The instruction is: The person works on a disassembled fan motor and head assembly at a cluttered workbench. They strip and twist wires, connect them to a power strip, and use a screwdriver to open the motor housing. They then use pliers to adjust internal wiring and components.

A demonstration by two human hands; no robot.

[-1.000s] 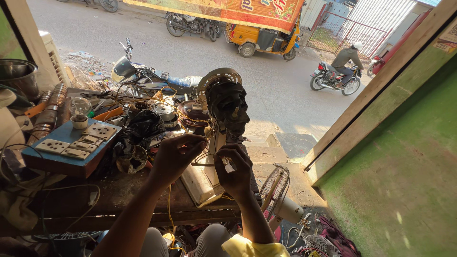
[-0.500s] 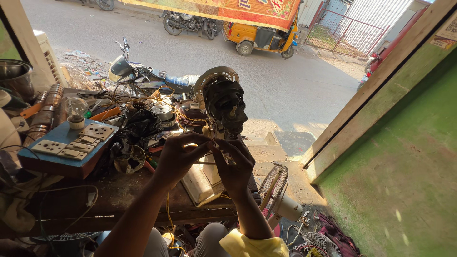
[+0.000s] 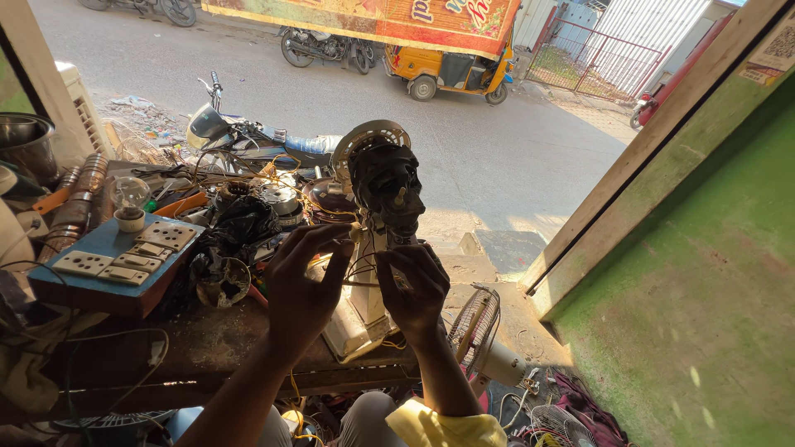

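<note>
A dismantled table fan stands upright on the cluttered bench, its dark motor [image 3: 386,184] at the top with a pale round guard ring behind it and a cream base [image 3: 354,324] below. My left hand [image 3: 305,285] is raised beside the fan's neck, fingers curled and pinching thin wires [image 3: 358,273] near the stem. My right hand [image 3: 413,285] is on the other side of the neck, fingers closed on the same bundle of wires. Both hands are just below the motor.
A blue board with switches and a bulb [image 3: 124,257] sits at the left, among tangled wires and motor parts [image 3: 248,215]. A small fan with a wire cage [image 3: 480,331] lies below on the right. A green wall [image 3: 704,290] fills the right; beyond is a street with a motorbike [image 3: 240,136].
The view has shifted slightly; both hands have stayed at the fan's neck, working the wires, with fingers moved a little closer to the stem.
</note>
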